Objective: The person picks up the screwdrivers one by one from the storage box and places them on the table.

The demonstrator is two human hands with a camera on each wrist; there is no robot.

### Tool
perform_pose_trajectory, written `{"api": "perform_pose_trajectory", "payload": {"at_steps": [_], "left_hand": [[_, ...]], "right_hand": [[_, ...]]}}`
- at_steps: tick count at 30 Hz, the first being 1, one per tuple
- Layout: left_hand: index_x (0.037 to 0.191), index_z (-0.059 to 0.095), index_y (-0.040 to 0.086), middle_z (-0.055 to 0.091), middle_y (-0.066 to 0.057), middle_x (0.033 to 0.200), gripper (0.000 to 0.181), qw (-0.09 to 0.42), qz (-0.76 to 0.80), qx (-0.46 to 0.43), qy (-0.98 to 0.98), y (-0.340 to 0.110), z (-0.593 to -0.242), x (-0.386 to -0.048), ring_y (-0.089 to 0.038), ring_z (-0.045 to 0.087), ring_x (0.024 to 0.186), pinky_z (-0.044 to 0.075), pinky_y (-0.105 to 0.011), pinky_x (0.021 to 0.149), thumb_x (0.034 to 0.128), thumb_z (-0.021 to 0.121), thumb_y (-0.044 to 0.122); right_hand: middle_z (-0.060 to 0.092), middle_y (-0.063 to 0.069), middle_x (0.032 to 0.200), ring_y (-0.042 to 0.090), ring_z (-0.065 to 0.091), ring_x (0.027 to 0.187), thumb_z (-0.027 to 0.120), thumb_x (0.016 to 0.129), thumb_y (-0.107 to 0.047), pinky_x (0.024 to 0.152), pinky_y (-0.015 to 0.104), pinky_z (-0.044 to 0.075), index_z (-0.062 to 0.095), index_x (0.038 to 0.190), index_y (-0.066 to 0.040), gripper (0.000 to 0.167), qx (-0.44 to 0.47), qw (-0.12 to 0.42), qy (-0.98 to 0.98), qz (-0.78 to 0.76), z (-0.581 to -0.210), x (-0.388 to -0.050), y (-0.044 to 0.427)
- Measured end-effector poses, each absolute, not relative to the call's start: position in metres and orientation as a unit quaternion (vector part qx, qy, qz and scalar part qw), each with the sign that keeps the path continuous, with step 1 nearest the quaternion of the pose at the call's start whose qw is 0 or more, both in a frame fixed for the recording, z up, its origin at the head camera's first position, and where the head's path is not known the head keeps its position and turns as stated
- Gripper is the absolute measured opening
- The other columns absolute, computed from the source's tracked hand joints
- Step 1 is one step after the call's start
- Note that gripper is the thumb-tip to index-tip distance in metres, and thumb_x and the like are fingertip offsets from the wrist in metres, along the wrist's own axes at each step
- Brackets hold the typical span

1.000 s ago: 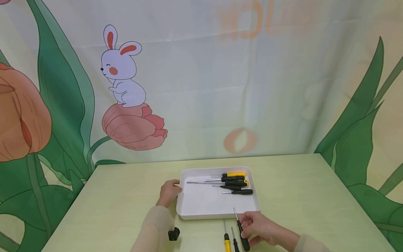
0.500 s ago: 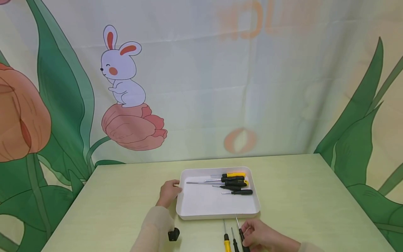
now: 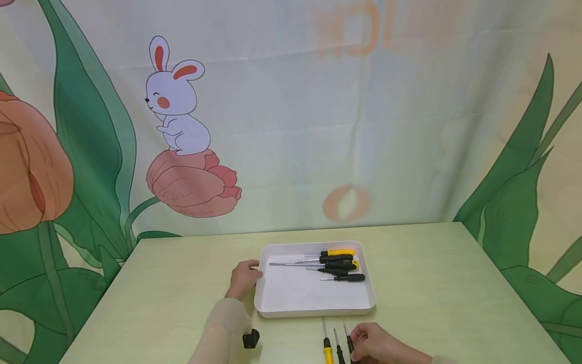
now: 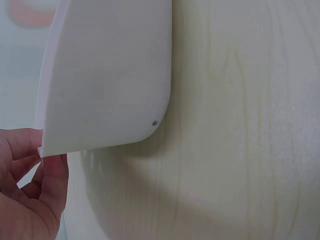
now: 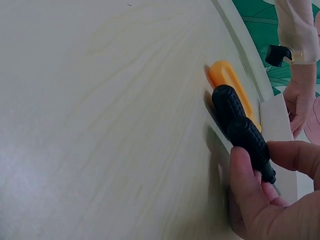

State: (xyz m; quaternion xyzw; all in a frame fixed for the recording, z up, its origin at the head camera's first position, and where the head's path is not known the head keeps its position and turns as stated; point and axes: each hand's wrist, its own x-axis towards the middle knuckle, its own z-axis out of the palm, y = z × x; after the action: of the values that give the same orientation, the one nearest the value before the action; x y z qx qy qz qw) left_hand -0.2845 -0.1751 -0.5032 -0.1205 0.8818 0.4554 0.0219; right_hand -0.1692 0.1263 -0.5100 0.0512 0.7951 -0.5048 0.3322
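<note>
My left hand (image 3: 244,279) grips the left rim of a white tray (image 3: 295,299), thumb and fingers at its edge in the left wrist view. Several screwdrivers with black or yellow-and-black handles lie in the tray, shafts pointing left. At the table's front, my right hand (image 3: 376,343) pinches a black-handled screwdriver (image 5: 249,142) between thumb and fingers, its shaft pointing toward the tray. Just left of it lie a smaller black screwdriver (image 3: 339,350) and a yellow-and-black screwdriver (image 3: 328,349). The lower handle ends are cut off in the head view.
The pale wood-patterned table (image 3: 432,273) reaches back to a printed curtain (image 3: 282,126) with a rabbit and tulips. A black wrist device (image 3: 251,338) sits by the left sleeve (image 3: 223,328).
My right hand has drawn the black screwdriver back toward the front edge, away from the tray and alongside the other two. The left hand and tray have not moved.
</note>
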Motion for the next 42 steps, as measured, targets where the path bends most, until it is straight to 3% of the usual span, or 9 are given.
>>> {"api": "perform_pose_trajectory", "payload": {"at_steps": [15,28,42], "left_hand": [[0.110,0.059,-0.002,0.063,-0.017,0.093,0.032,0.017,0.451,-0.119,0.884,-0.175,-0.503,-0.285,-0.019,0.060,0.075,0.049,-0.026,0.060,0.0788,0.057,0.005],[0.109,0.059,-0.002,0.064,-0.017,0.092,0.032,0.018,0.454,-0.122,0.883,-0.176,-0.504,-0.285,-0.018,0.059,0.074,0.048,-0.025,0.059,0.0785,0.057,0.005],[0.109,0.059,-0.002,0.064,-0.017,0.092,0.031,0.016,0.455,-0.116,0.883,-0.175,-0.502,-0.284,-0.018,0.060,0.074,0.048,-0.026,0.059,0.0789,0.056,0.005]], "right_hand": [[0.051,0.004,0.068,0.013,0.049,0.060,0.065,0.063,0.004,0.054,0.023,0.044,0.053,0.081,0.000,0.021,0.025,0.277,0.842,-0.462,-0.507,-0.163,0.119],[0.050,0.004,0.069,0.014,0.048,0.059,0.063,0.061,0.005,0.052,0.022,0.041,0.051,0.079,-0.002,0.022,0.035,0.273,0.855,-0.440,-0.507,-0.165,0.114],[0.049,0.005,0.069,0.015,0.045,0.057,0.061,0.058,0.004,0.050,0.023,0.037,0.049,0.081,-0.004,0.027,-0.018,0.265,0.865,-0.427,-0.504,-0.164,0.113]]}}
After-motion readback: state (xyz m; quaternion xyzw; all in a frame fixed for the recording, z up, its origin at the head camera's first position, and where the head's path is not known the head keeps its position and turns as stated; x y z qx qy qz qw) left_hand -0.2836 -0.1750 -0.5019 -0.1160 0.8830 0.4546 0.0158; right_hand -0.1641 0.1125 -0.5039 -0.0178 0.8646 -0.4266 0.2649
